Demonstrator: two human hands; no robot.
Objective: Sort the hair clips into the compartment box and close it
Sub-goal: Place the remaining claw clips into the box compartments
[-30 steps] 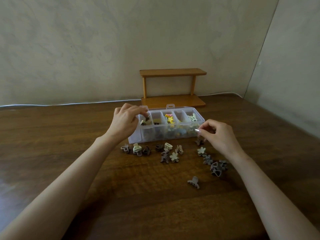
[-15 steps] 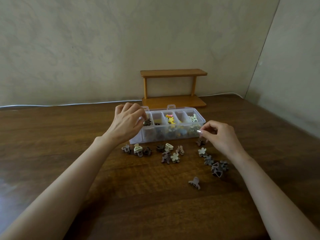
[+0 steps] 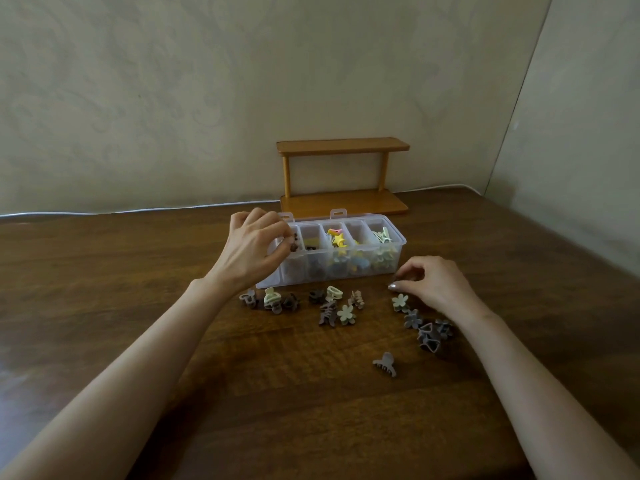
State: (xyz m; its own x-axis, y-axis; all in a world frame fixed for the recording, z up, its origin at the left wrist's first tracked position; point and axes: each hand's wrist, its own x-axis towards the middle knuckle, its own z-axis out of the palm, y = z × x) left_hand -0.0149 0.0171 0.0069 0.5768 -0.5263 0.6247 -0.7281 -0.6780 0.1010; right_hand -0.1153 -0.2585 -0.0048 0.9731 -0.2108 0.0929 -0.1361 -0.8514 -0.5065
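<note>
A clear compartment box (image 3: 402,242) stands open on the brown table (image 3: 311,410), with yellow, green and brown clips in its cells. My left hand (image 3: 254,245) pinches a dark brown hair clip (image 3: 294,246) over the leftmost cell. My right hand (image 3: 434,285) is down on the table by the box's front right corner, fingers curled together; a dark clip that lay there is hidden under them. Several loose clips lie in front of the box: a green-white one (image 3: 271,296), a cream flower (image 3: 346,314), another cream flower (image 3: 400,301), a grey cluster (image 3: 429,336) and a grey claw clip (image 3: 385,364).
A small two-tier wooden shelf (image 3: 343,174) stands behind the box against the wall. A white cable (image 3: 138,211) runs along the table's back edge. A second wall (image 3: 581,168) borders the table on the right.
My left hand has lifted a dark brown clip from inside the leftmost cell to above it. My right hand has dropped from box height to the table, covering the dark clip.
</note>
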